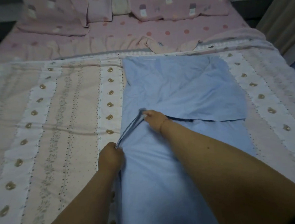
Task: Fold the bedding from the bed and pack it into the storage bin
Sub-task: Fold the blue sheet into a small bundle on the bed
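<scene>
Both hands are closed on the left edge of a light blue sheet (185, 96). The left hand (110, 157), near and fisted, grips the bunched edge at its fingertips. The right hand (153, 118), farther off and a little to the right, pinches the same edge between thumb and fingers, lifting it so the hem runs taut between the 2 hands as a raised ridge. The sheet lies lengthwise from the near edge of the view toward the far side, its far part folded back over itself, with wrinkles fanning out from the right hand. It rests on a pale quilt (50, 116) with bear-print stripes. Beyond the quilt lie a pink dotted bedsheet (139, 29) and 2 pink pillows (54, 16), blurred.
</scene>
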`<state>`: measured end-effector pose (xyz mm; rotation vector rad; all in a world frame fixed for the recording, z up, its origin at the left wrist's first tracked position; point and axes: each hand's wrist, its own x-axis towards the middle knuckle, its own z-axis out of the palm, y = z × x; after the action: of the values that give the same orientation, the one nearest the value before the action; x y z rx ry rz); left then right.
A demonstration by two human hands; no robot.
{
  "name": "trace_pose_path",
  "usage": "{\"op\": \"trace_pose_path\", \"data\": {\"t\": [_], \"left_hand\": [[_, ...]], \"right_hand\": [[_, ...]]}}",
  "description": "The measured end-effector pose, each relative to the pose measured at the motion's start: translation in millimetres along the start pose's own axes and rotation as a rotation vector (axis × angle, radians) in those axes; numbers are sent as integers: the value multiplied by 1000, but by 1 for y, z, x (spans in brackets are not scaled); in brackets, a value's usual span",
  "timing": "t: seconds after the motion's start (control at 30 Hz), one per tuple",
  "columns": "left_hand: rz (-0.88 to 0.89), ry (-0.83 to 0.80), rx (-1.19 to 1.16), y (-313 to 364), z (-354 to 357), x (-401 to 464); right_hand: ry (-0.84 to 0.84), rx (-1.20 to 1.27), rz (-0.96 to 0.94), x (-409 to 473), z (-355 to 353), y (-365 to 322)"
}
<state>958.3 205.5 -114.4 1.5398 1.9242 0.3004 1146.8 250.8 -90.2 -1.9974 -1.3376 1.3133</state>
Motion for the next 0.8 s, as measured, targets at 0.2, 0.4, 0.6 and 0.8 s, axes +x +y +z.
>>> {"op": "trace_pose_path", "data": {"t": [0.2, 0.4, 0.6, 0.8], "left_hand": [[584, 102, 250, 27, 47, 2], [575, -346, 141, 73, 89, 23], [235, -532, -526, 139, 88, 53], [17, -655, -663, 165, 113, 89]], "right_hand": [[190, -164, 304, -3, -16, 62], [134, -126, 320, 15, -33, 85], [3, 101, 262, 44, -50, 79], [38, 48, 219, 51, -42, 103]]}}
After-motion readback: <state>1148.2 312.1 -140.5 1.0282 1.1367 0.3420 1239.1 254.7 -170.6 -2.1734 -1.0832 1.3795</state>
